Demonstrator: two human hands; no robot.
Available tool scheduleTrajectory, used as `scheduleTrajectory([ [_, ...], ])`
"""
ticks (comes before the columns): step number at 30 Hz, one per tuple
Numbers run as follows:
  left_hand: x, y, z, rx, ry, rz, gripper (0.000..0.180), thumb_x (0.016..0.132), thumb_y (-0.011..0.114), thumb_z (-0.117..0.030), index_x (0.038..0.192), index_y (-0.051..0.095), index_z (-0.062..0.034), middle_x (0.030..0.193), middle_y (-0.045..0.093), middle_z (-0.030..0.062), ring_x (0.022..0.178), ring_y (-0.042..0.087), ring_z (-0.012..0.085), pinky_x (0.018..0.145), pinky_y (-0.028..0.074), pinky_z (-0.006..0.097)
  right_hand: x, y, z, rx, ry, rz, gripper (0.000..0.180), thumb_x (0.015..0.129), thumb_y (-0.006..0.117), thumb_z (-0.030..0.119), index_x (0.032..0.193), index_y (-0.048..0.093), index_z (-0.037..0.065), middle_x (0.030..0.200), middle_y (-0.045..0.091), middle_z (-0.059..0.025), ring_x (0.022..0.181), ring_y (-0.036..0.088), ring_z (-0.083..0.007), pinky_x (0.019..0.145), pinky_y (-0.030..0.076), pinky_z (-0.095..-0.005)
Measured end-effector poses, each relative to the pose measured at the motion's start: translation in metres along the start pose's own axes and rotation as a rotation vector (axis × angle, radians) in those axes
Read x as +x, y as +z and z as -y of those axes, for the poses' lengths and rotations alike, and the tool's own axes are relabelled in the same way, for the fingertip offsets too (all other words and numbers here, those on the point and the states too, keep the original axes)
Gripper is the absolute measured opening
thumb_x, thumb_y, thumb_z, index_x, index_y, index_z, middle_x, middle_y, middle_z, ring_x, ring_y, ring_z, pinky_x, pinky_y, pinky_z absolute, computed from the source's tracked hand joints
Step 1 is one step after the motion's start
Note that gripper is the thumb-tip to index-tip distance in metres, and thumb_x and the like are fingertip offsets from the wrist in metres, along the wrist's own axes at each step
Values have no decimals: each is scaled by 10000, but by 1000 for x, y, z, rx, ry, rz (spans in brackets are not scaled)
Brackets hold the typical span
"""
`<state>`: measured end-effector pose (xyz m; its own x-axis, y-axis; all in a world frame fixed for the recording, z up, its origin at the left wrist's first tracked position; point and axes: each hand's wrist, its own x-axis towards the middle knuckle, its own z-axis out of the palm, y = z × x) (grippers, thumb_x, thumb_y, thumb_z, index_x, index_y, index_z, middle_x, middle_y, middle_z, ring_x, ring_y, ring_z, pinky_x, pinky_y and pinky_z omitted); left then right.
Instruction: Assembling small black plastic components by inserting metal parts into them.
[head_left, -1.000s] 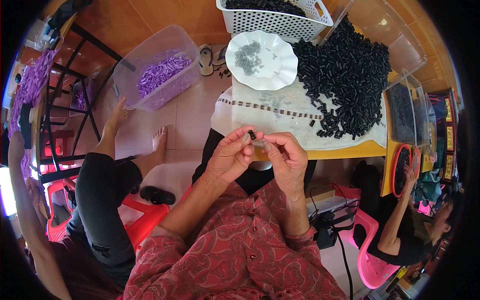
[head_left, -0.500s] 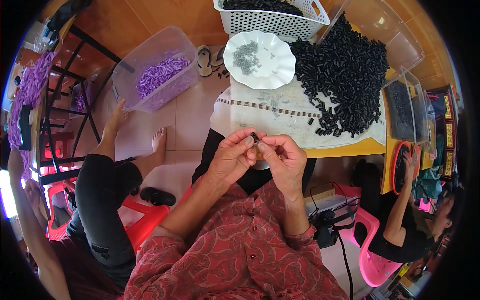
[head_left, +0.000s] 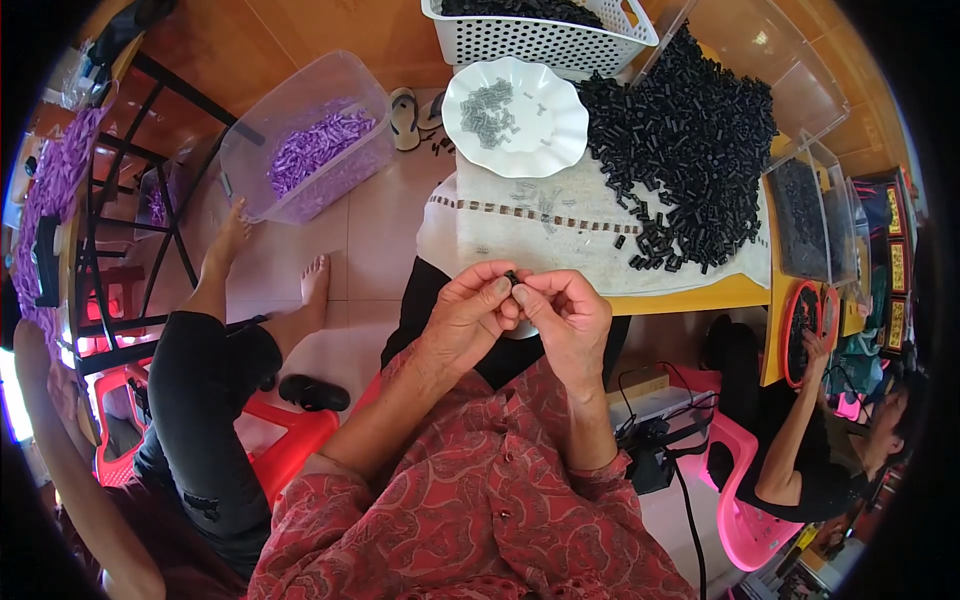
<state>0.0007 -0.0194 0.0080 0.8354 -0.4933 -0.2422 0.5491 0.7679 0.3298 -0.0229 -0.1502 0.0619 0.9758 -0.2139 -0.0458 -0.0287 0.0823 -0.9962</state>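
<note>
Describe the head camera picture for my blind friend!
A left hand and right hand pinch a small black piece. Ahead, a table holds a cloth, a heap of black pieces and a white plate of clear pieces. To the left is a tub of purple pieces; another person sits on each side.

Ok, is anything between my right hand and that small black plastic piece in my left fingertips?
Nothing visible: the right hand meets the small black plastic piece pinched in the left hand, though their grip hides most of it.
</note>
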Motion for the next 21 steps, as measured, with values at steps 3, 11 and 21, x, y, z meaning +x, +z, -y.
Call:
scheduleTrajectory([
  [3,0,-4,-1,-4,-25,-19,195,942,552,-83,1120,604,-22,928,641,77,744,583,113,712,500,279,2,-1,-2,5,33,17,78,869,648,5,928,617,-35,762,674,-59,671,629,-71,585,524,-204],
  [11,1,-3,-1,-29,-64,-13,193,956,536,-120,1107,608,-23,832,593,31,777,568,113,799,488,344,2,-8,-2,91,137,52,99,905,615,50,963,608,-30,819,680,-69,711,630,-80,619,514,-199],
  [21,-2,3,0,-1,-17,-80,153,944,547,-62,1073,615,-16,875,632,54,748,592,113,683,494,251,1,-6,-9,132,107,71,63,883,622,7,932,595,-22,772,672,-58,695,632,-83,601,505,-201],
])
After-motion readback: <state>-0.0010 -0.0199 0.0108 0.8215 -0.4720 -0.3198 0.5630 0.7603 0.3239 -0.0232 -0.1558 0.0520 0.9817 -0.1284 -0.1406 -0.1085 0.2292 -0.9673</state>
